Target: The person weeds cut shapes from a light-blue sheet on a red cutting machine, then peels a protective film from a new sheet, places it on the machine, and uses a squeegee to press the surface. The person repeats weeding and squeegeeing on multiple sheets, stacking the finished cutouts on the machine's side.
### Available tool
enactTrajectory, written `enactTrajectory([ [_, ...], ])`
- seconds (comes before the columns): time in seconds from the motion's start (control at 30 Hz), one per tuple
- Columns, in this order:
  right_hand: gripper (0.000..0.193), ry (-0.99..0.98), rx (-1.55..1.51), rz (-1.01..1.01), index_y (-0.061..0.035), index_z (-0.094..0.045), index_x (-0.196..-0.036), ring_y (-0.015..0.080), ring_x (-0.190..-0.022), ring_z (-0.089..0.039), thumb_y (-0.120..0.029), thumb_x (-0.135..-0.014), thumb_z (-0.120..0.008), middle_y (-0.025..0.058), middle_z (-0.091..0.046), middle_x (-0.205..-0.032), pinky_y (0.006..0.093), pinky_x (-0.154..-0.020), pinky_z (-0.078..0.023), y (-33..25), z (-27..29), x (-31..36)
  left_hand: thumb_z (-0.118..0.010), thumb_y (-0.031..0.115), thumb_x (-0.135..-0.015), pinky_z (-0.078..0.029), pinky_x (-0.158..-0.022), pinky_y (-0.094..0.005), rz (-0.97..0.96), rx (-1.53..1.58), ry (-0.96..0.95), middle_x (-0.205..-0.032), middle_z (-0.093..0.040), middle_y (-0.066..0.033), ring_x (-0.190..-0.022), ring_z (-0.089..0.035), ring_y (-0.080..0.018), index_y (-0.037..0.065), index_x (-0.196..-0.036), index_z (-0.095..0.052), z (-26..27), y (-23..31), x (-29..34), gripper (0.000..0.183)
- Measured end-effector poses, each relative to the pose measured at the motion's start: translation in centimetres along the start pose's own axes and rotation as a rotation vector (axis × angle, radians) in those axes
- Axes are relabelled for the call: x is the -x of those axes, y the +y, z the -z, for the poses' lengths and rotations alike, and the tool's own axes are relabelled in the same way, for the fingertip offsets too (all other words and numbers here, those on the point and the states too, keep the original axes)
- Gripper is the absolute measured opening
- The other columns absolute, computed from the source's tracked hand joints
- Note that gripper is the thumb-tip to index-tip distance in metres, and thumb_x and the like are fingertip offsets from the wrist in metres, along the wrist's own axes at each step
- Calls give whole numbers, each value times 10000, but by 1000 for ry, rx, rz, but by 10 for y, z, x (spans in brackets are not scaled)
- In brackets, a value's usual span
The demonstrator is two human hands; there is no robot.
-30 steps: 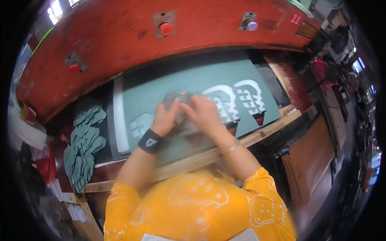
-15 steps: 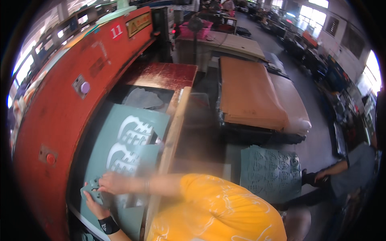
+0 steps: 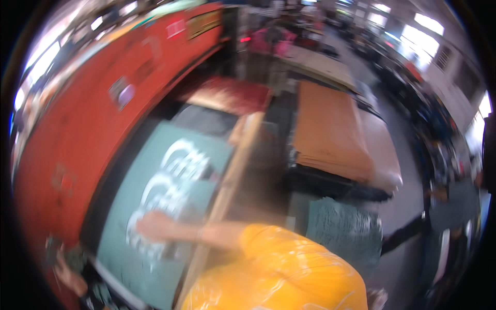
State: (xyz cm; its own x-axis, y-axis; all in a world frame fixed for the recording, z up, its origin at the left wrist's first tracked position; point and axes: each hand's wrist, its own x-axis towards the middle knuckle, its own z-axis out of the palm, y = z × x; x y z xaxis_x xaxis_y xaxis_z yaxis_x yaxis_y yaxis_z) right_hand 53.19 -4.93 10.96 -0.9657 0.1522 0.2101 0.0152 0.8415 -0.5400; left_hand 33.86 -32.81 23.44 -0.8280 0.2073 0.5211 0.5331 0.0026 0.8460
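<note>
The picture is smeared by motion. A teal sheet (image 3: 144,181) with pale cut-out shapes lies on the bed of a red press (image 3: 77,129). My right hand (image 3: 150,227) rests on the lower part of the sheet, arm stretched across a wooden edge strip (image 3: 227,186); its fingers are too blurred to read. My left hand (image 3: 70,274), with a black wristband, is at the lower left corner of the sheet and seems to grip a small grey-green cut-out piece (image 3: 77,253).
A stack of brown sheets (image 3: 330,129) sits on a low table to the right. Below it lies a pile of teal cut material (image 3: 343,227). Another person (image 3: 444,227) is at the right edge. Workbenches fill the background.
The view has swung from facing the press to looking along it toward the right. My hands, together on the sheet a second ago, are now apart, the left one at the sheet's corner.
</note>
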Motion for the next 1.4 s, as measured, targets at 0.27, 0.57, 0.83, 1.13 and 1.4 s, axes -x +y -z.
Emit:
enactTrajectory([
  [0.27, 260, 275, -183, 168, -9, -543, -742, 376, -611, -530, -194, -914, -480, 193, -541, -663, 408, -553, -417, 17, 1, -31, -536, -55, -616, -448, -813, -379, -112, -404, -897, -954, -551, -159, -911, -537, -345, 104, -1145, -586, -29, -12, 122, 555],
  [0.57, 247, 240, -117, 130, -17, -526, -742, 383, -642, -523, -193, -907, -475, 182, -546, -682, 434, -577, -414, 21, -4, -56, -631, 48, -622, -434, -765, -399, -461, -513, -912, -912, -528, -122, -858, -522, -312, 98, -1187, -535, -50, -15, 133, 575],
  [0.83, 327, 259, -237, 194, -5, -451, -682, 276, -539, -386, -203, -930, -374, 144, -419, -591, 403, -522, -328, 47, -4, -57, -591, 160, -741, -439, -701, -361, -680, -622, -828, -872, -494, -80, -826, -519, -258, 180, -1196, -521, -65, -44, 132, 460],
  [1.13, 399, 210, -258, 192, -40, -413, -647, 103, -514, -384, -253, -982, -366, 8, -408, -553, 282, -478, -308, 51, -10, -65, -841, 354, -481, -388, -775, -368, -722, -914, -899, -1061, -468, -90, -1007, -473, -276, 303, -1281, -434, -82, -53, 134, 899],
  [1.4, 390, 187, -230, 259, -38, -437, -645, 150, -520, -400, -237, -969, -352, 46, -428, -560, 309, -498, -321, 50, -5, -65, -757, 313, -599, -382, -774, -364, -776, -1027, -914, -1041, -472, -99, -976, -484, -263, 297, -1320, -393, -87, -37, 132, 808],
])
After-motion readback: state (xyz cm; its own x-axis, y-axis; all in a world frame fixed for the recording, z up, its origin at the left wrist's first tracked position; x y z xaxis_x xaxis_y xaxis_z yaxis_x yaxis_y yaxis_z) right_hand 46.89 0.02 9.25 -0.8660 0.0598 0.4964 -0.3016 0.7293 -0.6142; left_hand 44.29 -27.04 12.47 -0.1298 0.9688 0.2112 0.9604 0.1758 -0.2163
